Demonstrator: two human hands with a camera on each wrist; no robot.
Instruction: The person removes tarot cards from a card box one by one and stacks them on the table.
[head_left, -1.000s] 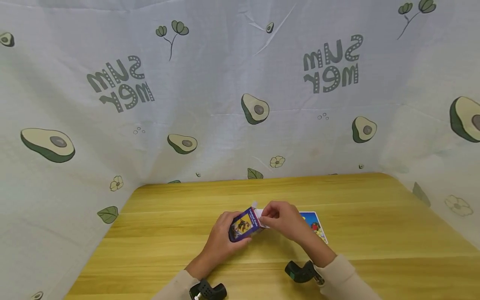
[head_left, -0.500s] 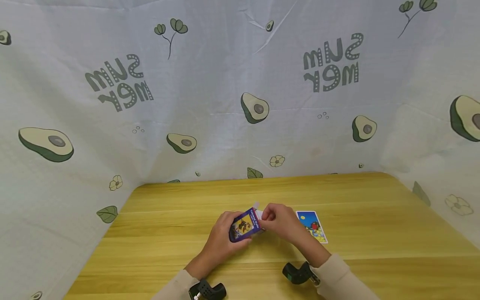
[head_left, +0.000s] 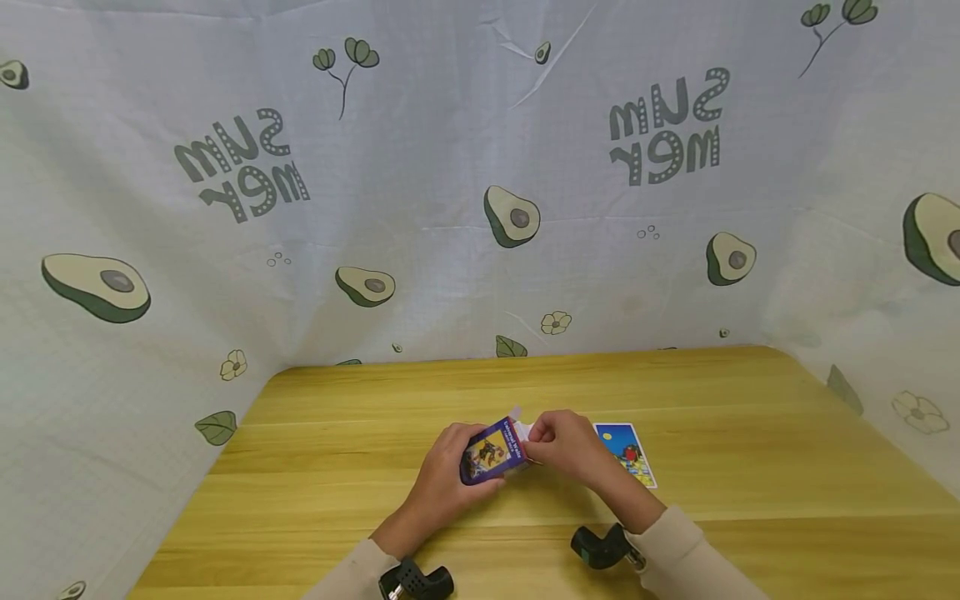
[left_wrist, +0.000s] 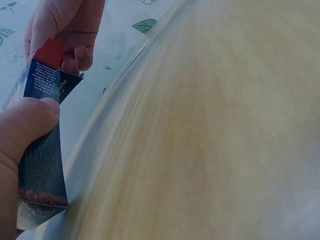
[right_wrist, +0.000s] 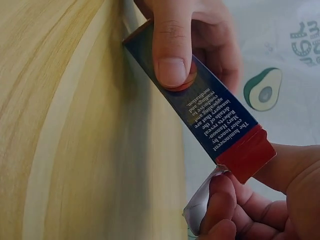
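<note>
Box (head_left: 492,454), lower centre of head view, wore purple-blue with yellow picture panel; its side in right wrist view was dark blue with white print, flap (right_wrist: 247,156) red. Card (head_left: 628,451), lower right of centre, showed blue, yellow and red inside white border. Table (head_left: 390,400) below was yellow-brown, wood-grained. Cloth (head_left: 427,150) above was white, patterned with green-and-cream avocados, grey mirrored letters. Sleeves (head_left: 693,554) at bottom edge were beige, wrist cameras (head_left: 598,547) black.

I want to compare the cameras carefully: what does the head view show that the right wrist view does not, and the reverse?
Only the head view shows the card and the front picture of the box. Only the right wrist view shows readable side text. Both show the box, left hand, right hand and table.
</note>
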